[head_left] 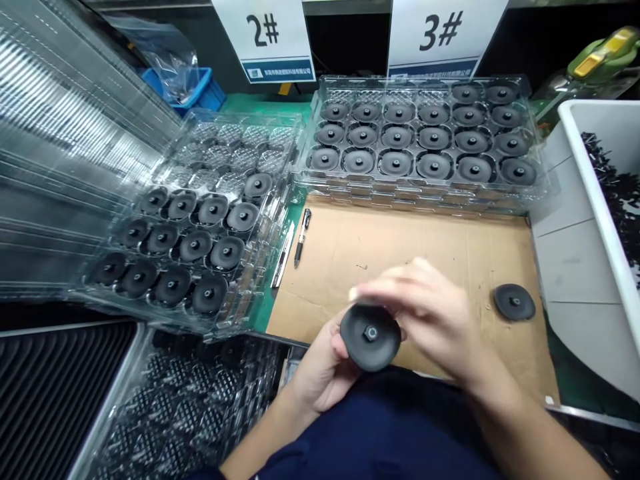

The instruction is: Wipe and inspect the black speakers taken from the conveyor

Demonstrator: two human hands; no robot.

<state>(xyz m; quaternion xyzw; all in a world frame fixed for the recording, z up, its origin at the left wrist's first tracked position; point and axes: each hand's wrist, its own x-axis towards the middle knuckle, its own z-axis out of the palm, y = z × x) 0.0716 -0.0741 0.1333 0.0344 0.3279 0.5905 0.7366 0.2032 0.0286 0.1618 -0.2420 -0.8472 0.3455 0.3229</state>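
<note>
A round black rubber-like disc (361,345) with a small metal nut at its centre is held up in front of my body. My left hand (325,367) grips it from the left and below, fingers wrapped behind its edge. Across the disc's upper right edge lies my right hand (430,313), smeared by motion, its long fingers reaching over the top rim. Whether those fingers pinch the rim or only brush it, I cannot tell. A similar black disc (505,308) lies on the cardboard sheet (400,233) to the right.
Clear plastic trays of black discs stand at the left (260,280) and back (380,180). A pen (302,237) and a utility knife (283,257) lie between them. A white bin (575,160) of small black parts and a blue bin (213,90) flank the bench.
</note>
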